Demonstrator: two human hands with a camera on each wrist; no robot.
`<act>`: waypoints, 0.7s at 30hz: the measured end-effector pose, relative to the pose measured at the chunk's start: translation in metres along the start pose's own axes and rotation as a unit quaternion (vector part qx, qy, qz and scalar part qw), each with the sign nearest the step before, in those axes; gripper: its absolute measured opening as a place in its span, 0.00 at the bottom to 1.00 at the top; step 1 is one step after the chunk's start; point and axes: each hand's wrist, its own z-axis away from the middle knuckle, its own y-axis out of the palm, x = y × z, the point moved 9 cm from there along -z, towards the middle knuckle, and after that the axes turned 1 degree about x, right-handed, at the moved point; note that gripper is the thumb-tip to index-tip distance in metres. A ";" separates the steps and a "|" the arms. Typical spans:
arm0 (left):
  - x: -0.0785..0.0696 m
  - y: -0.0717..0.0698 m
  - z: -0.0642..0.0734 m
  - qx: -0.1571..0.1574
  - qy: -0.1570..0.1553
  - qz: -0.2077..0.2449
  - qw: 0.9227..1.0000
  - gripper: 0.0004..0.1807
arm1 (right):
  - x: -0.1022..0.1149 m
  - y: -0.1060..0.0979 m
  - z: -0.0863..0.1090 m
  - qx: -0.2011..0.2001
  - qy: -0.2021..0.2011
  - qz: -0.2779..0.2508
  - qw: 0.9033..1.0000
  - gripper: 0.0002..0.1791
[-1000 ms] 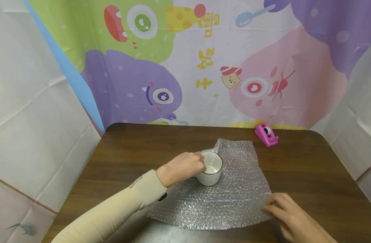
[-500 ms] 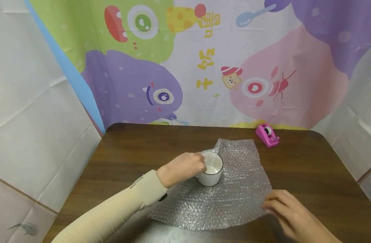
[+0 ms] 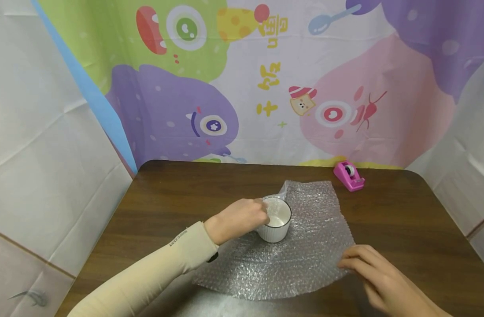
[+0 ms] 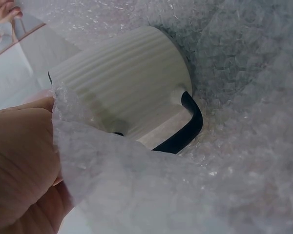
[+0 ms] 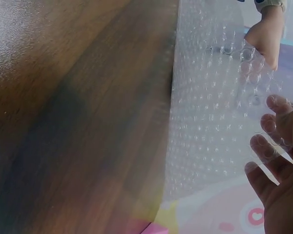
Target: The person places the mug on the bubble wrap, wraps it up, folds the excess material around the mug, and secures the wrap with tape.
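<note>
A white ribbed mug (image 3: 274, 234) with a dark rim stands on a sheet of bubble wrap (image 3: 317, 246). At the mug's left rim, my left hand (image 3: 241, 217) holds a corner of the wrap folded up over the side, its fingertips hidden inside the mug. The left wrist view shows the mug's black handle (image 4: 191, 122) partly behind that folded wrap. My right hand (image 3: 378, 275) pinches the sheet's right edge, which is lifted off the table. Through the clear wrap (image 5: 210, 112), several right fingertips (image 5: 259, 141) are visible in the right wrist view.
A pink tape dispenser (image 3: 349, 176) sits at the back right of the brown wooden table (image 3: 416, 220). Behind the table hangs a cartoon-printed curtain (image 3: 265, 132). Pale sheeting (image 3: 47, 154) lines the left side.
My right hand has shifted slightly up and to the left with the wrap's right edge. The left hand and the mug stay where they were.
</note>
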 end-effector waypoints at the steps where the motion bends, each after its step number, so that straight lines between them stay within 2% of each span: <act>1: 0.000 0.000 0.000 0.000 0.000 0.000 1.000 0.10 | 0.000 0.000 0.000 -0.002 0.001 -0.005 1.000 0.24; 8: -0.001 0.000 -0.001 0.001 0.002 -0.003 1.000 0.10 | -0.003 -0.006 -0.006 -0.044 0.036 -0.063 0.996 0.19; 13: -0.001 0.001 -0.001 0.005 0.001 -0.007 1.000 0.10 | 0.000 -0.013 -0.015 -0.075 0.003 -0.093 0.993 0.16; 21: 0.000 0.000 -0.001 0.005 -0.001 0.006 1.000 0.10 | 0.000 -0.013 -0.022 -0.072 -0.005 -0.091 0.993 0.17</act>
